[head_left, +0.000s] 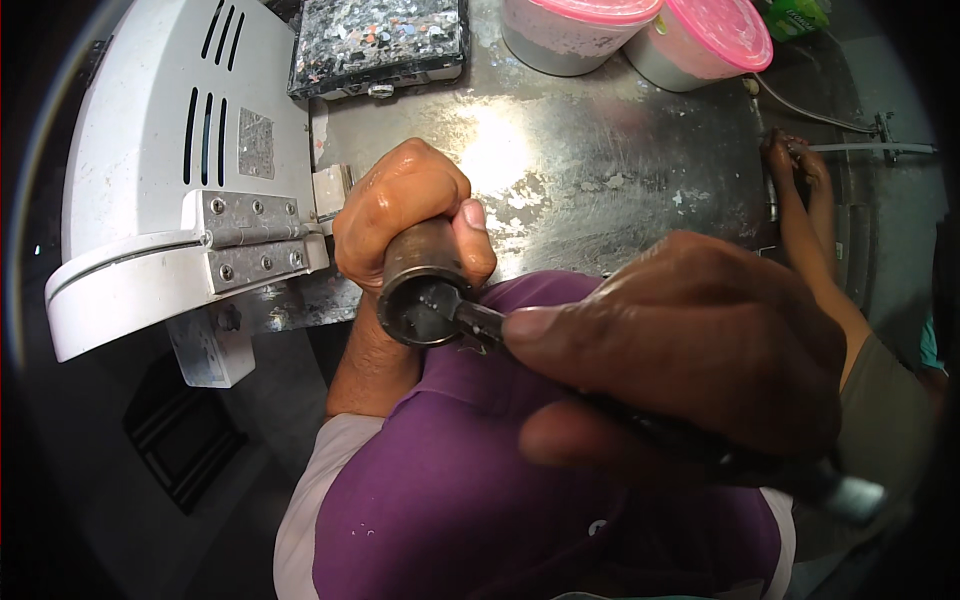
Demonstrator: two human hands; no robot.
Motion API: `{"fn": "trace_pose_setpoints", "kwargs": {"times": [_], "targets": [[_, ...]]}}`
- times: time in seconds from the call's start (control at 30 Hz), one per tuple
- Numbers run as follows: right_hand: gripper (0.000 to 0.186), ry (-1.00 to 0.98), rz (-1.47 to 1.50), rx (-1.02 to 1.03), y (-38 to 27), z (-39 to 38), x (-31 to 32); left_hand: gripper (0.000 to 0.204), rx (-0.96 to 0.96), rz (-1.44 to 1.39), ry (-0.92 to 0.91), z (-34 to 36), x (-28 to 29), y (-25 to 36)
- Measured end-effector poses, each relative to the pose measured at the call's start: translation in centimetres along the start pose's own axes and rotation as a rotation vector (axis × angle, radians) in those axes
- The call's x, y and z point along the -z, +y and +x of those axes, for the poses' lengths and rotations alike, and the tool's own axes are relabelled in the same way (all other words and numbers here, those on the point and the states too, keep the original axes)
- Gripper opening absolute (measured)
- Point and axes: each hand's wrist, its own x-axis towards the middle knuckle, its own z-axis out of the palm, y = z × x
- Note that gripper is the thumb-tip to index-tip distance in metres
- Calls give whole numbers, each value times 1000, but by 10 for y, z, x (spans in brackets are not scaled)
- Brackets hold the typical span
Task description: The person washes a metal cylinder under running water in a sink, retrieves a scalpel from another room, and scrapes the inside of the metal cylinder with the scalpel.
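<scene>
My left hand [405, 205] is wrapped round a dull metal cylinder [420, 255], its hollow end tilted up toward me over the purple shirt. My right hand [680, 350], large and somewhat blurred, grips a dark long tool [465, 310] whose flat metal tip reaches inside the cylinder's mouth, where some pale residue shows. The tool's far end, with a shiny metal cap, pokes out below my right hand toward the lower right.
A worn steel worktop [640, 150] carries a speckled black-framed tray [370, 40] and two pink-lidded tubs [570, 35]. A white machine [140, 140] with hinges stands left. At right, a co-worker's hands [795, 170] are near a thin hose [860, 147].
</scene>
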Motion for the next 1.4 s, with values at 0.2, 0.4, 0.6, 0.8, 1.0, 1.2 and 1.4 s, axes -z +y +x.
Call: {"fn": "trace_pose_setpoints", "kwargs": {"times": [0.2,0.4,0.6,0.8,1.0,1.2,1.4], "targets": [[34,35,47,17,6,-6,-6,16,-34,-6,89,-10,-6,-7],[27,-20,-81,89,8,-5,-13,17,-65,31,21,-5,-5,-7],[26,65,-36,-50,-1,-4,6,26,-79,-13,-51,2,-5,-3],[40,68,288,-67,7,-23,55,42,-122,-5,24,2,-4,-8],[21,-108,171,-197,0,-25,57,52,-300,143,127,7,-9,-17],[22,-173,-4,-226,-14,-25,47,52,-311,126,43,12,-6,-17],[31,-72,-114,-119,-28,-16,36,54,-351,283,-5,22,2,-7]]}}
